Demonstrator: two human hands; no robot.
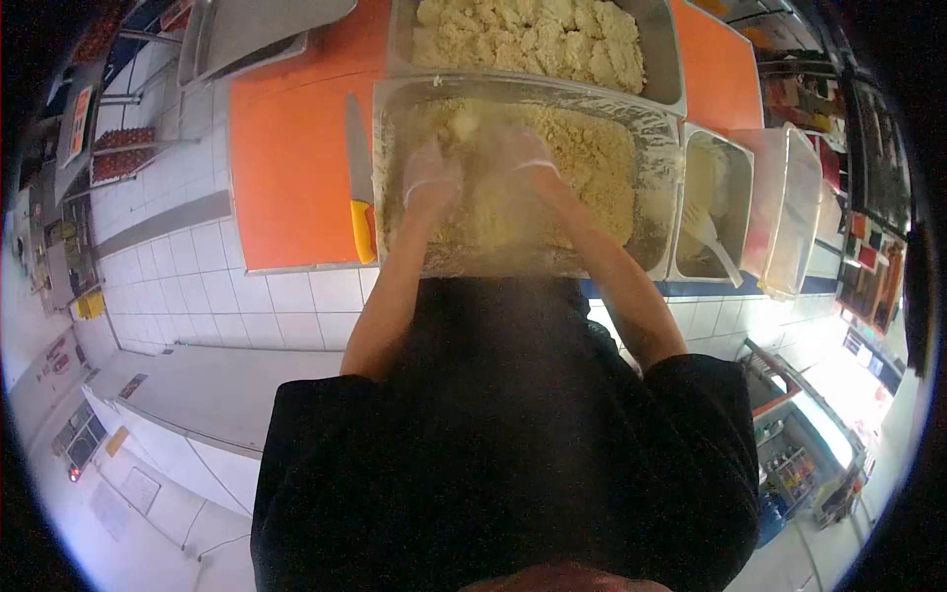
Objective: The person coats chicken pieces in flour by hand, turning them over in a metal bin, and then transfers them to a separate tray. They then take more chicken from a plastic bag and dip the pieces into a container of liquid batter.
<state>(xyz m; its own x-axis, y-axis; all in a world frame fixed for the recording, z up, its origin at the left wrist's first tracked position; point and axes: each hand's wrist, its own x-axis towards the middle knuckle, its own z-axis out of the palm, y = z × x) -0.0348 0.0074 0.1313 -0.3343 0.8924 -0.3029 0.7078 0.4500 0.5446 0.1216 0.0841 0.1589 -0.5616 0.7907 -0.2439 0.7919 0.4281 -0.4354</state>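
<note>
A deep metal pan (656, 232) holds a bed of pale yellow, crumbly breading (602, 187), and both of my hands are inside it. My left hand (431, 170), in a clear plastic glove, is low over the left part of the breading. To its right, my right hand (521, 150) is gloved the same way and smeared by motion. A pale lump (464, 122) shows near the far side, between the two hands. Blur and a smudge on the lens hide my fingers, so I cannot make out whether either hand holds anything.
Beyond, another metal pan (664, 74) holds rows of coated pieces (533, 39). A knife (362, 222) with a yellow handle lies on the orange surface (291, 178). At right are a smaller pan (735, 187) with a white slotted utensil (702, 229) and a clear plastic bin (789, 212).
</note>
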